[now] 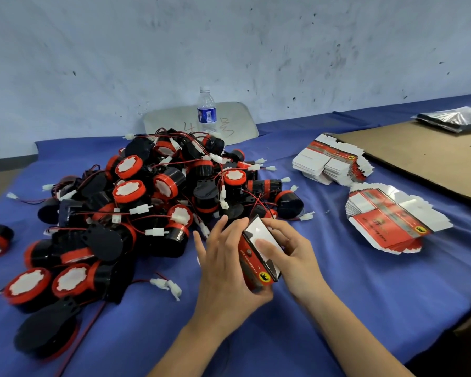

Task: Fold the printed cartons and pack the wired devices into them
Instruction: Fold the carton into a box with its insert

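Both forearms came up from the bottom edge of the frame and met at lower centre, over the blue cloth (337, 308). The left hand (223, 268) cradled a red printed carton (252, 263) from the left, its fingers fanned out and pointing up the frame while the thumb hooked under the carton's near end. The right hand (294, 257) clasped the same carton from the right, fingers curled round the far side and the thumb (264, 244) pressing down on the white flap (259, 229). The carton sat tilted between the two palms, just clear of the cloth.

Left of the hands and behind them, a heap of black-and-red wired devices (158, 200) filled the middle of the frame, wires and white plugs tangled through it. At centre right lay a fanned stack of flat cartons (386, 221), with a second stack (329, 161) beyond it beside a brown cardboard sheet (424, 156). Farthest back, a water bottle (206, 111) stood before a pale panel (237, 118) leaning on the wall.
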Demonstrator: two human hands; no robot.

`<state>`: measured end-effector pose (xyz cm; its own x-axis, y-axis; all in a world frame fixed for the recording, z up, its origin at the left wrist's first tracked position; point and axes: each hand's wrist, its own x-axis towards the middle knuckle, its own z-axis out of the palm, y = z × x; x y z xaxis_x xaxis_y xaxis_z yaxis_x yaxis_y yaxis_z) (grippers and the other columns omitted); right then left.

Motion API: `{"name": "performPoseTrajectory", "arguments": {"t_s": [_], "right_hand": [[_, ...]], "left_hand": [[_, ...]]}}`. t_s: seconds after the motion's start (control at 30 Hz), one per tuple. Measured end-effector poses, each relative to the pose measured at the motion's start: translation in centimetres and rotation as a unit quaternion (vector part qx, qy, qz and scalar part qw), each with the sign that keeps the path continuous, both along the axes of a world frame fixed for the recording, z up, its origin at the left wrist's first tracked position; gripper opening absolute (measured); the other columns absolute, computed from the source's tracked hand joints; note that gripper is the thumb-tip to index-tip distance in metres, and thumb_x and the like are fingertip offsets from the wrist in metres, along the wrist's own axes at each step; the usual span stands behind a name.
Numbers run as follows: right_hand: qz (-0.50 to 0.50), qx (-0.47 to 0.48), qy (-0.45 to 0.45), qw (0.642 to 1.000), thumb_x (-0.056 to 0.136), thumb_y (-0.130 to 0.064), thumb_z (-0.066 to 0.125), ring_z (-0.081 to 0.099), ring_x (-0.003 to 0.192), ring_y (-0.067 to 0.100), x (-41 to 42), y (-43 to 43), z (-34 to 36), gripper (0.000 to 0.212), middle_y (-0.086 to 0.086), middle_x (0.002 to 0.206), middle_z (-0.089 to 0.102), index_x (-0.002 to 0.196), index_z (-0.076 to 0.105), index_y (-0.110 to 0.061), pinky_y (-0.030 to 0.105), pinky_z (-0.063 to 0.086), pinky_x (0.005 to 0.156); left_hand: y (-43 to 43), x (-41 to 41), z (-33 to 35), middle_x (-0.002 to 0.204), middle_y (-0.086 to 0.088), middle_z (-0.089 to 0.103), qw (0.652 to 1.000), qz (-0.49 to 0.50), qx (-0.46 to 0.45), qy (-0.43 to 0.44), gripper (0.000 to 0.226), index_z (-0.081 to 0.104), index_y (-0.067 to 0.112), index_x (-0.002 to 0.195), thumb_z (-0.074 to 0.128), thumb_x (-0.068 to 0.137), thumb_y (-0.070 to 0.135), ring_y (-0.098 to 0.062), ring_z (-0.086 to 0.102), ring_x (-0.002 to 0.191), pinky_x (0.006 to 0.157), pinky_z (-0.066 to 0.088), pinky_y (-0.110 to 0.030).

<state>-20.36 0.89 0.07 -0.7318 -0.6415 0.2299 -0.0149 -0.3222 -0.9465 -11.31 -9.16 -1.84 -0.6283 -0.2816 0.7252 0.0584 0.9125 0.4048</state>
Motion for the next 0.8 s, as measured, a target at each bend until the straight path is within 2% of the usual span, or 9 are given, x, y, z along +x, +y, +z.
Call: {"name": "performPoseTrajectory", "arguments": {"t_s": [0.13, 0.27, 0.33, 0.47, 0.53, 0.6, 0.67, 0.73, 0.8], "right_hand": [[-0.033, -0.004, 0.045, 0.998, 0.079, -0.012, 0.066, 0.068, 0.089, 0.015, 0.1, 0.0, 0.0, 0.027, 0.007, 0.097, 0.072, 0.105, 0.066, -0.02, 0.026, 0.055, 0.071], [-0.059, 0.003, 0.101, 0.993, 0.08, -0.012, 0.064, 0.065, 0.095, 0.017, 0.1, 0.0, 0.0, 0.027, 0.006, 0.101, 0.07, 0.105, 0.064, -0.022, 0.029, 0.054, 0.08], [-0.033, 0.0, 0.058, 0.998, 0.078, -0.012, 0.063, 0.065, 0.095, 0.015, -0.1, 0.1, 0.1, 0.029, 0.002, 0.101, 0.071, 0.105, 0.065, -0.023, 0.028, 0.053, 0.079], [0.061, -0.041, -0.102, 0.992, 0.076, -0.015, 0.061, 0.063, 0.097, 0.026, -0.7, 0.6, 0.6, 0.038, 0.01, 0.108, 0.068, 0.114, 0.064, -0.017, 0.041, 0.048, 0.085], [0.079, -0.033, -0.109, 0.99, 0.075, -0.015, 0.064, 0.065, 0.095, 0.024, -1.0, 1.0, 0.9, 0.047, 0.008, 0.106, 0.07, 0.122, 0.059, -0.021, 0.037, 0.052, 0.08], [0.103, -0.011, -0.078, 0.992, 0.071, -0.011, 0.068, 0.068, 0.089, 0.024, -1.0, 1.3, 1.1, 0.061, 0.009, 0.099, 0.072, 0.129, 0.053, -0.024, 0.033, 0.057, 0.072], [0.105, 0.005, -0.008, 0.994, 0.067, -0.008, 0.075, 0.069, 0.085, 0.023, -0.5, 1.3, 1.2, 0.074, 0.012, 0.094, 0.073, 0.132, 0.048, -0.032, 0.031, 0.056, 0.069], [0.069, 0.005, 0.057, 0.996, 0.067, -0.007, 0.079, 0.069, 0.082, 0.019, 0.1, 1.1, 0.6, 0.081, 0.007, 0.093, 0.074, 0.13, 0.047, -0.046, 0.027, 0.055, 0.068], [-0.016, 0.031, 0.172, 0.984, 0.069, -0.01, 0.084, 0.067, 0.082, 0.005, 0.5, 0.8, 0.0, 0.085, -0.011, 0.098, 0.072, 0.127, 0.044, -0.059, 0.018, 0.052, 0.072]], "left_hand": [[-0.1, -0.1, -0.1, 0.146, 0.013, 0.029, 1.0, -0.005, -0.007, -0.001, 0.096, 0.026, 0.015, 0.142, 0.067, 0.057, 0.035, -0.017, 0.02, 0.146, 0.118, -0.004, -0.053], [-0.3, 0.0, 0.1, 0.148, 0.01, 0.03, 1.0, -0.025, -0.001, -0.01, 0.1, 0.025, 0.017, 0.141, 0.073, 0.054, 0.027, -0.017, 0.018, 0.146, 0.118, -0.004, -0.053], [-0.4, 0.0, 0.3, 0.15, 0.014, 0.026, 0.999, -0.045, 0.012, -0.006, 0.099, 0.024, 0.019, 0.142, 0.073, 0.056, 0.027, -0.016, 0.018, 0.147, 0.118, -0.002, -0.055], [-0.9, 0.3, 0.6, 0.157, 0.014, 0.019, 0.994, -0.093, 0.049, -0.004, 0.099, 0.016, 0.026, 0.148, 0.071, 0.066, 0.036, -0.017, 0.013, 0.149, 0.112, 0.014, -0.067], [-1.4, 0.5, 0.7, 0.157, 0.02, 0.014, 0.992, -0.102, 0.077, -0.024, 0.101, 0.01, 0.039, 0.149, 0.071, 0.069, 0.043, -0.013, 0.009, 0.149, 0.111, 0.017, -0.068], [-1.9, 0.7, 0.8, 0.153, 0.034, 0.009, 0.989, -0.097, 0.101, -0.049, 0.099, 0.005, 0.051, 0.145, 0.07, 0.07, 0.051, -0.006, 0.008, 0.147, 0.116, 0.013, -0.062], [-2.4, 0.7, 0.8, 0.148, 0.042, 0.005, 0.989, -0.084, 0.103, -0.07, 0.097, 0.001, 0.059, 0.14, 0.07, 0.073, 0.048, -0.006, 0.013, 0.144, 0.118, 0.008, -0.052], [-3.1, 0.5, 0.5, 0.151, 0.029, 0.019, 0.995, -0.028, 0.051, -0.079, 0.1, 0.007, 0.051, 0.145, 0.076, 0.076, 0.028, -0.012, 0.018, 0.143, 0.117, 0.01, -0.052], [-4.4, 0.6, 0.4, 0.146, 0.004, 0.044, 0.991, 0.099, -0.007, -0.087, 0.088, 0.029, 0.035, 0.147, 0.076, 0.077, 0.009, -0.023, 0.028, 0.143, 0.115, 0.016, -0.058]]}}
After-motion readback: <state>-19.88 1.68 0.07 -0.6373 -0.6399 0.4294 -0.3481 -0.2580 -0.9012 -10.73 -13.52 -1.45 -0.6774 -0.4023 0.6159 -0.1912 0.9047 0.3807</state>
